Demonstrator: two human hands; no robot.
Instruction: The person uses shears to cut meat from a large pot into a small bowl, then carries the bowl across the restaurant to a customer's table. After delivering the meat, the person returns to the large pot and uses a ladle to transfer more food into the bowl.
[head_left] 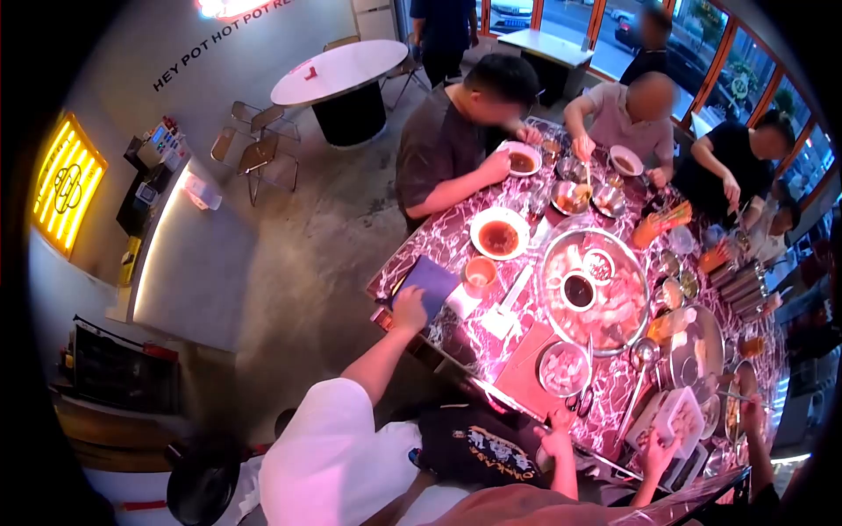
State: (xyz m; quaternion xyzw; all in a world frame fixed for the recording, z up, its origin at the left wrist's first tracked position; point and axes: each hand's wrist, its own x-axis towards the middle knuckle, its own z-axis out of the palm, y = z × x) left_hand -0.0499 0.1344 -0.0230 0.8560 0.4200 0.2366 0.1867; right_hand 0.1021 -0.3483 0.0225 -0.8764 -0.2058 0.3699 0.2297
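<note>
My left hand (557,434) is at the near table edge with its thumb and fingers apart, just below a bowl of pale food (564,368) and black-handled scissors (579,404). Nothing shows in its grasp. To the right, my right hand (658,453) grips the near side of a clear plastic container (687,419), tilted, with pinkish food pieces inside. A large round metal pot (646,316) lies beyond both hands, filled with pale pink pieces around a dark sauce bowl (579,291).
At left, a white-sleeved neighbour's hand (410,309) lies on a purple cloth or menu (431,285). Several people sit around the marbled table (456,337). Red soup (498,238), an orange drink cup (480,273) and metal bowls stand on it. Another person's dark hand (752,414) is at right.
</note>
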